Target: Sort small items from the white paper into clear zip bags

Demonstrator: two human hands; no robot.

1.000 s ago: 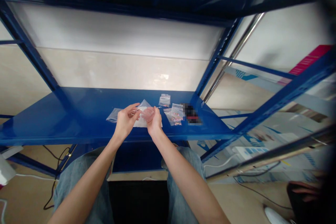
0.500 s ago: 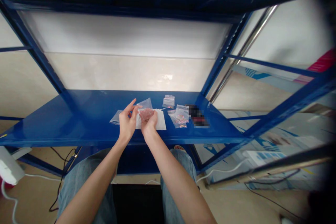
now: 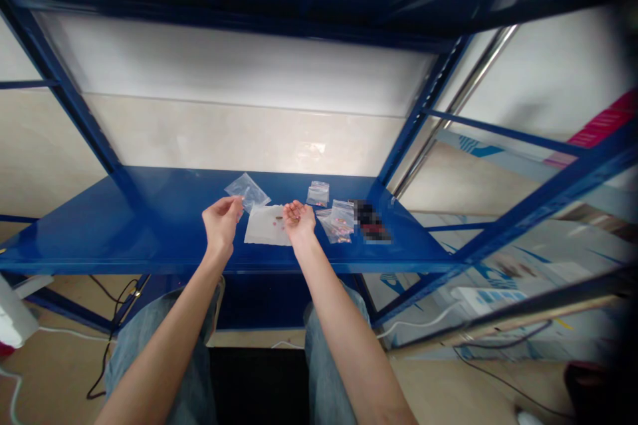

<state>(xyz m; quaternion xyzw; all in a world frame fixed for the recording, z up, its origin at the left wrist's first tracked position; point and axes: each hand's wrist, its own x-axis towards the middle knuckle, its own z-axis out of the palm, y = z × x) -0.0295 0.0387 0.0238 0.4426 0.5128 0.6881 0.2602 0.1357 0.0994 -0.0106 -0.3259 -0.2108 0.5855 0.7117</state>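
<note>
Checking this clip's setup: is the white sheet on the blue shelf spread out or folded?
Spread out: the white sheet lies flat on the blue shelf, with small pieces resting on it.

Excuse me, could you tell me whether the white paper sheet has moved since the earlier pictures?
Yes, leftward: the white paper sheet now lies farther from the small zip bag.

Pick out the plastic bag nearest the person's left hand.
The clear, seemingly empty bag by the left hand, beyond the white paper sheet; the other bags lie past the right hand, holding small pinkish pieces.
</note>
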